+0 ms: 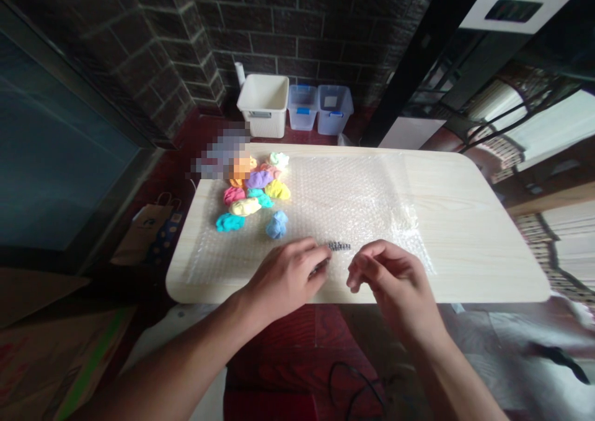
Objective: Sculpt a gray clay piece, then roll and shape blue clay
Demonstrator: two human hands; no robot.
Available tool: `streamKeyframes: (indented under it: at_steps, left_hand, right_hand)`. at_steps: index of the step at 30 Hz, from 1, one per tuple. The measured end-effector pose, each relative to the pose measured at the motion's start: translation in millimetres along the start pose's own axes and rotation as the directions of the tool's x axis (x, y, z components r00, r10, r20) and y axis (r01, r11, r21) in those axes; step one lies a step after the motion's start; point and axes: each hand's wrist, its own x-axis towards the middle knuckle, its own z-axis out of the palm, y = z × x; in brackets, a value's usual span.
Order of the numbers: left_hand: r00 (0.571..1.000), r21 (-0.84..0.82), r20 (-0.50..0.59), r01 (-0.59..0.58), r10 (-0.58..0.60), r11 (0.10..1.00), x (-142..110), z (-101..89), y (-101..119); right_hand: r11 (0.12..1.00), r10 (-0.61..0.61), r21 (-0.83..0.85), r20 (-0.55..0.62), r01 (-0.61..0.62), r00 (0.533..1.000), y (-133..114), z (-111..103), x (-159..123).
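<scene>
Dark speckled strip, one: just lower right of frame centre, on bubble wrap. Left hand, curled by its left end; right hand, fingers bent, lower right of it: whether either grasps anything cannot be told.

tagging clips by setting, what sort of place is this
Likely an indoor room, perhaps a home or small workshop; I can't tell which. A dark brick-patterned wall encloses it, a cream storage bin stands beyond the table, and the wood-look table serves as a work surface.
</scene>
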Motion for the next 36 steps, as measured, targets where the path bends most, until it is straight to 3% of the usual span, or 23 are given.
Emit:
streamKeyframes:
  at_steps: [5, 10, 17, 22, 30, 36]
  left_hand:
    - [0.992, 0.107, -0.083, 0.108, -0.099, 0.988, 4, -8.1, -15]
    - [0.987, 0.186, -0.051, 0.159, -0.152, 0.970, 8, -3.9, -22]
    - [0.994, 0.384, -0.067, 0.110, -0.091, 0.917, 12, 1.9, -14]
    - [0.990, 0.384, -0.123, 0.105, -0.062, 0.917, 16, 7.5, -4]
    - [0.997, 0.441, -0.032, 0.081, -0.074, 0.894, 38, 27.2, 10]
    - [0.999, 0.406, -0.027, 0.027, -0.018, 0.914, 39, 28.8, 8]
  right_hand:
    - [0.987, 0.086, 0.144, -0.100, -0.071, 0.991, 1, -15, 11]
    - [0.987, 0.101, 0.139, -0.144, -0.081, 0.984, 4, -20, 17]
    - [0.989, 0.090, 0.127, -0.158, -0.071, 0.983, 5, -28, 20]
    - [0.990, 0.093, 0.124, -0.216, -0.067, 0.972, 4, -28, 21]
    - [0.998, -0.016, 0.050, -0.237, 0.029, 0.971, 1, -26, 19]
    - [0.997, 0.002, 0.072, -0.262, 0.018, 0.965, 5, -33, 22]
